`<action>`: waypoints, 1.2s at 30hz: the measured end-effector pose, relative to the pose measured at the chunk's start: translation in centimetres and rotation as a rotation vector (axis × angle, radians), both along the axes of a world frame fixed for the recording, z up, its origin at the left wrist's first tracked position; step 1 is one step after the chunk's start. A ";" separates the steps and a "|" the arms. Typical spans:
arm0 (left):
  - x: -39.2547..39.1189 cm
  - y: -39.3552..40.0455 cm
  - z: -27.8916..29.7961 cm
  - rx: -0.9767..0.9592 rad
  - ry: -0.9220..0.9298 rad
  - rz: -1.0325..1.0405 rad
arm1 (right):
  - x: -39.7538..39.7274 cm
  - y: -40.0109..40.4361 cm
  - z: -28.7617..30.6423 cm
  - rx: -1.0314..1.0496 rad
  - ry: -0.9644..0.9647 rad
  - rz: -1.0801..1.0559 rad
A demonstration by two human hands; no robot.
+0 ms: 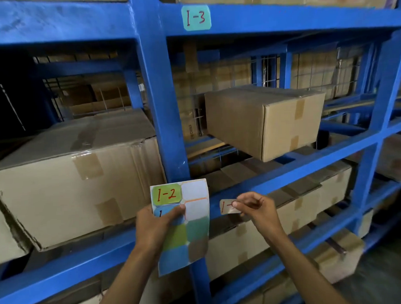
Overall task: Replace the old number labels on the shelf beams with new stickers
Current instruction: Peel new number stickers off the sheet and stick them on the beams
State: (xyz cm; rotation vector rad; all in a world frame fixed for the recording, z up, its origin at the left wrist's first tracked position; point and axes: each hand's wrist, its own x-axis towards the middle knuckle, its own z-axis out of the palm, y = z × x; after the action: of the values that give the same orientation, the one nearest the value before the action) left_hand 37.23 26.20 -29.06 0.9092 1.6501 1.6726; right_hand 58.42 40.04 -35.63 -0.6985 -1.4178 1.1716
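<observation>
My left hand grips a sticker sheet in front of the blue upright; a green sticker marked 1-2 sits at the sheet's top left, with a blue one partly under my thumb. My right hand pinches a pale label with red writing, against the blue shelf beam just right of the upright. I cannot tell whether that label is stuck to the beam or free of it. A teal label marked 1-3 is stuck on the upper beam.
The blue upright post divides two bays. A large taped cardboard box fills the left bay; a smaller box sits in the right bay. More boxes lie on the lower shelf. A wire mesh backs the rack.
</observation>
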 end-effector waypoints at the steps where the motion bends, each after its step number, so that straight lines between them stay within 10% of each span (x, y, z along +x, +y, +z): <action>1: -0.1 -0.1 -0.5 -0.009 0.000 0.006 | -0.3 0.3 -0.7 -0.002 -0.027 0.001; 36: 0.2 0.6 -4.3 -0.100 -0.006 0.016 | -3.8 4.3 -5.2 0.052 -0.081 -0.098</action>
State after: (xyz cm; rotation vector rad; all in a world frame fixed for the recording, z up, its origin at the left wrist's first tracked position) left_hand 37.45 26.75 -33.32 0.8436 1.7244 1.5863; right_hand 54.59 44.37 -40.87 -0.7782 -1.4596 1.0369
